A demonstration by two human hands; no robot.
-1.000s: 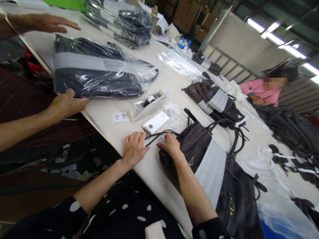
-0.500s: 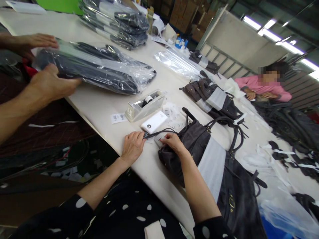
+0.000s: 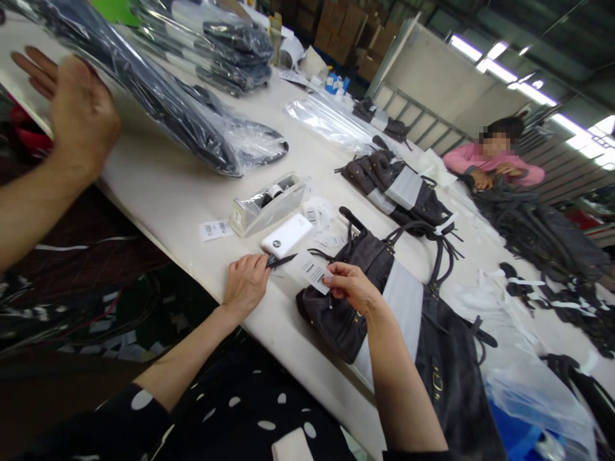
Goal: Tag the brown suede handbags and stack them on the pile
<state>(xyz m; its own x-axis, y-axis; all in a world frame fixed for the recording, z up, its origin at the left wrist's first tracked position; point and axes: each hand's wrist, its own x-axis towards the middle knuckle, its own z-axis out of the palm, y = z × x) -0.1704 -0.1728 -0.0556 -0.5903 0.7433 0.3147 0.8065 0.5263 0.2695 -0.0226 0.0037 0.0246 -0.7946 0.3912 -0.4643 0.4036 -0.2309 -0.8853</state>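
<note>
The right hand (image 3: 348, 285) is pinching a white tag (image 3: 309, 270) between thumb and fingertips, gripping it by its lower right end. The tag is hovering over the near left end of a dark handbag (image 3: 343, 307), its printed face turning upward, its long axis running from upper left down to lower right and its free end pointing to the upper left. The left hand (image 3: 246, 283) is resting near the table edge, fingers bent and nearly closed, gripping a narrow dark piece (image 3: 282, 260) whose tip is pointing right toward the tag; what it is cannot be told.

The handbag is lying lengthwise from upper left to lower right, a pale wrap (image 3: 396, 304) crossing its middle. Just beyond the left hand, a white power bank (image 3: 287, 235) is lying beside a clear tape dispenser (image 3: 263, 214), which is holding a roll of tape (image 3: 275, 191). At left, a co-worker's hand (image 3: 84, 112) is spreading beside a plastic-wrapped bag (image 3: 158, 96), which is tilting with dark goods inside; whether they are touching is unclear. Behind, more wrapped bags (image 3: 206, 48) are sitting stacked. At lower right, a blue container (image 3: 512, 429) is standing partly under clear plastic (image 3: 538, 397).
</note>
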